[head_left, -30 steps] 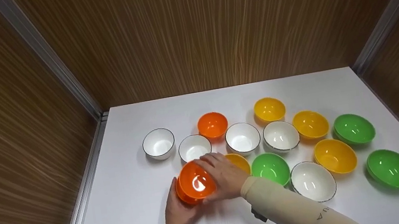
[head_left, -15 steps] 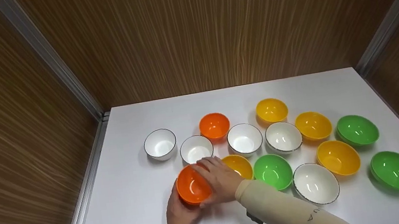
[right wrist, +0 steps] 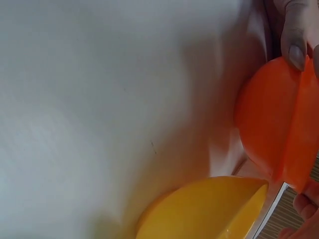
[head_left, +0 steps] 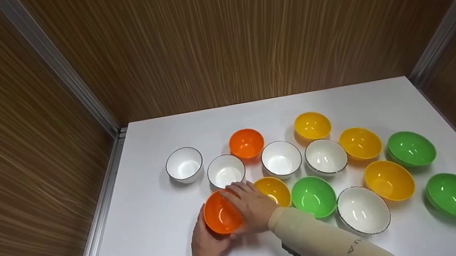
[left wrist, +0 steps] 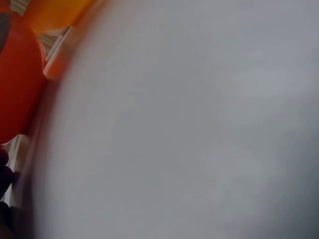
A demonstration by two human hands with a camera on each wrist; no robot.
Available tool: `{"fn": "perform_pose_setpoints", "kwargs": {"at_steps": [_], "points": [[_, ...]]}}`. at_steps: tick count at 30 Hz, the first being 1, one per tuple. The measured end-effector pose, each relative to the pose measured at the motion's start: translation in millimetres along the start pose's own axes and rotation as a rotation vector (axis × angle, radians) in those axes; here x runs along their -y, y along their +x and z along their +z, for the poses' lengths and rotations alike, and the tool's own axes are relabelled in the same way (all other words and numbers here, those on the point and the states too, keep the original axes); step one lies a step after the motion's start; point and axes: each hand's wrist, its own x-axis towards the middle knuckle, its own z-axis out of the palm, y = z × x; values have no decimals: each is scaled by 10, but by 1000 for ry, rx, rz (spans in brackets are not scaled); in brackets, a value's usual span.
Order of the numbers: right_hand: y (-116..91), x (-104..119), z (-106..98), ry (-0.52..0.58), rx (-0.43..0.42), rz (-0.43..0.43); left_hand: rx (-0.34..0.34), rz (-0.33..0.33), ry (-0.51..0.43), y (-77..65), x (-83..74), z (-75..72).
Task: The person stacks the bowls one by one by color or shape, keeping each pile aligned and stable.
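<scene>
Two orange bowls sit one inside the other near the table's front; from the head only the upper orange bowl (head_left: pixel 219 218) shows. Seen from the side in the right wrist view, its rim band (right wrist: pixel 301 144) stands out above the lower orange bowl (right wrist: pixel 264 114). My left hand (head_left: pixel 208 243) holds the lower bowl round its left side. Over the right side, my right hand (head_left: pixel 253 208) grips the upper bowl, fingers across the far rim and thumb at the near side. A yellow bowl (head_left: pixel 276 189) lies just beyond the right hand, partly hidden by it.
White bowls, such as this dark-rimmed white bowl (head_left: pixel 226 171), stand behind the hands with another orange bowl (head_left: pixel 246 143). To the right are a green bowl (head_left: pixel 313 197), a white bowl (head_left: pixel 363 210) and several more yellow and green ones. Wood-grain walls (head_left: pixel 241 32) enclose the white table (head_left: pixel 146 246).
The upper orange bowl, tilted and offset a second ago, has come down into the lower one with the right hand. In the last half second the hands have hardly moved.
</scene>
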Motion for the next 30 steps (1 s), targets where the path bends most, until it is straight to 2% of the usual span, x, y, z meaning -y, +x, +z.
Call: {"fn": "perform_pose_setpoints", "kwargs": {"at_steps": [8,21,30], "points": [[14,-2,30,-3,22,4,13,-18,-19,14,-16,4],[34,-9,59,19,79,27,26,-61,28,18,-21,0],[-47,-100,36,60,-20,-16,37,-81,38,3,-33,4]]}}
